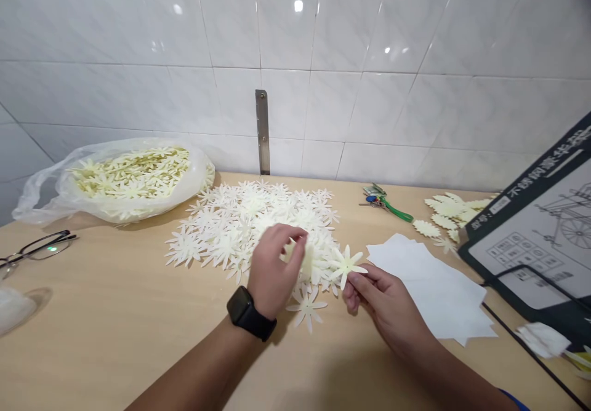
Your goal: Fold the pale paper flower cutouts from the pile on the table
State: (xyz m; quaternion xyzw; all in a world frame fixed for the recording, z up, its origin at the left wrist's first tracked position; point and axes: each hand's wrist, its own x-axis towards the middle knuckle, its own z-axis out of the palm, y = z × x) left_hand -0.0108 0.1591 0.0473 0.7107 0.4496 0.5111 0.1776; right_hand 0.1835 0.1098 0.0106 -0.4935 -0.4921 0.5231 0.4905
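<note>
My right hand (381,300) pinches one petal of a pale cream flower cutout (346,265) between thumb and fingers, holding it at the right edge of a pile. My left hand (278,269), with a black watch on its wrist, is over the front of that pile of flower cutouts (258,214). Its thumb and forefinger come together; a blurred pale shape shows beside them, and I cannot make out whether they grip it. A single flower cutout (307,307) lies on the table just in front of the pile, between my two hands.
A plastic bag (115,208) full of cutouts stands at the back left, near eyeglasses (41,246). White paper sheets (429,288) lie right, with keys on a green strap (397,212) and more cutouts (455,211) behind. A dark printed box (545,214) leans at far right.
</note>
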